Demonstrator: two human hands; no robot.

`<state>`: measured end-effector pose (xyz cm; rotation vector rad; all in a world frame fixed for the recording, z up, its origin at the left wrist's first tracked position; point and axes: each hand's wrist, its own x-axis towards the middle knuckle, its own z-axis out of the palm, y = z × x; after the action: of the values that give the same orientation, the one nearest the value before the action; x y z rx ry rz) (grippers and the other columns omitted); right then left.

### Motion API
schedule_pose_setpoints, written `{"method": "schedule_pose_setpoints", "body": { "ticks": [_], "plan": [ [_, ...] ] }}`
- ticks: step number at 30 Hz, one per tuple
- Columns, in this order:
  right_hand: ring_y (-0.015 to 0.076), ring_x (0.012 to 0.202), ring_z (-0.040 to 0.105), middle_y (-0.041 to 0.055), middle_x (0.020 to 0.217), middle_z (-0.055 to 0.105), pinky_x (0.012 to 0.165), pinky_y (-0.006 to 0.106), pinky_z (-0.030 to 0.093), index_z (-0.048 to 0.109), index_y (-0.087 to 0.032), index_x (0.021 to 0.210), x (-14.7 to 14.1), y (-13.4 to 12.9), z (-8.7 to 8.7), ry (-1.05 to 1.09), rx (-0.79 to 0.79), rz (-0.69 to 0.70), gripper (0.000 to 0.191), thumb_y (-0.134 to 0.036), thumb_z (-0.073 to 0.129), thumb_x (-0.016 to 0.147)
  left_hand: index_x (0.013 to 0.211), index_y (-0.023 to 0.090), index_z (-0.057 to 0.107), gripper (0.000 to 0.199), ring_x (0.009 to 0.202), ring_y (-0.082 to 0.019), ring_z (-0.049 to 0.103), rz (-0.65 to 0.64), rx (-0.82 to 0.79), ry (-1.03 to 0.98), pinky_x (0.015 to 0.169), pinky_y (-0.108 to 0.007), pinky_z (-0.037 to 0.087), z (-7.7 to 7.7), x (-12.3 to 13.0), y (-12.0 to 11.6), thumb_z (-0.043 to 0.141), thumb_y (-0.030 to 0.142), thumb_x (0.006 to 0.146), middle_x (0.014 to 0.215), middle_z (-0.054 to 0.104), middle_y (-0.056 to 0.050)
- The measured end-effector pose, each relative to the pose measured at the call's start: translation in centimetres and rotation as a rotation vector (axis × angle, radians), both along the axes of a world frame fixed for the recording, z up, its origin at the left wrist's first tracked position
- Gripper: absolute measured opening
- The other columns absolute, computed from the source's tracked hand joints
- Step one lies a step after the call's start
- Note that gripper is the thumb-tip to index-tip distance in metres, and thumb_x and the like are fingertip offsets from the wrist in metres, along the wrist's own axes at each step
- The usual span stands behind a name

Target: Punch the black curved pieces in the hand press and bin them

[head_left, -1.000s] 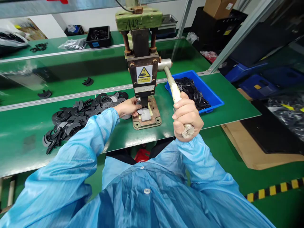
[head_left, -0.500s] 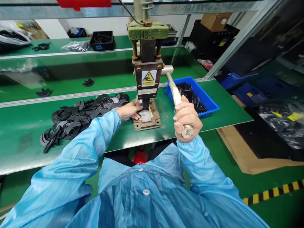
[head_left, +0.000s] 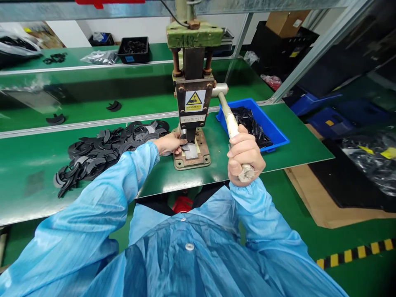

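A hand press (head_left: 194,99) with a warning label stands on the green bench. My left hand (head_left: 170,143) is at the left of its base plate (head_left: 202,152), fingers pinching a small dark piece (head_left: 185,147) beside the ram's lower end. My right hand (head_left: 246,156) is wrapped round the wrapped end of the press lever (head_left: 229,117), which slants down toward me. A pile of black curved pieces (head_left: 95,159) lies left of the press, close to my left wrist. Behind my right hand is a blue tray (head_left: 275,145) holding black parts.
Two loose curved pieces (head_left: 114,106) lie behind the metal strip. At the back are a black bin (head_left: 133,60) and a plastic bag (head_left: 99,57). A slanted metal post (head_left: 318,51) rises at the right, and the bench's front edge (head_left: 185,188) runs before my body.
The view has shifted slightly. Both hands keep nearly the same places, the left at the press base and the right on the lever.
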<state>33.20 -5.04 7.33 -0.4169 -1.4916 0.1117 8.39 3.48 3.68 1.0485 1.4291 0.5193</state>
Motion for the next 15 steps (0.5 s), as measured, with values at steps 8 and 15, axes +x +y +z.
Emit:
{"method": "schedule_pose_setpoints", "body": {
  "ticks": [8, 15],
  "plan": [
    [0.0222, 0.098, 0.072, -0.0032, 0.077, 0.067, 0.127, 0.071, 0.050, 0.060, -0.028, 0.076, 0.5, -0.5, 0.4, -0.056, -0.035, 0.042, 0.025, -0.038, 0.074, 0.094, 0.097, 0.021, 0.052, 0.020, 0.054, -0.015, 0.069, 0.168, 0.055, -0.108, 0.055, -0.025, 0.060, 0.3, 0.1, -3.0, 0.066, 0.031, 0.106, 0.067, 0.062, 0.002],
    [0.0210, 0.097, 0.072, -0.0029, 0.075, 0.066, 0.123, 0.069, 0.053, 0.060, -0.026, 0.074, 0.4, -0.2, 0.3, -0.037, -0.014, 0.040, 0.028, -0.038, 0.074, 0.094, 0.116, 0.018, 0.071, 0.027, 0.081, -0.019, 0.077, -0.105, 0.284, -0.040, 0.066, -0.028, 0.060, 1.3, -4.4, -3.8, 0.077, 0.034, 0.094, 0.107, 0.079, -0.011]
  ]
}}
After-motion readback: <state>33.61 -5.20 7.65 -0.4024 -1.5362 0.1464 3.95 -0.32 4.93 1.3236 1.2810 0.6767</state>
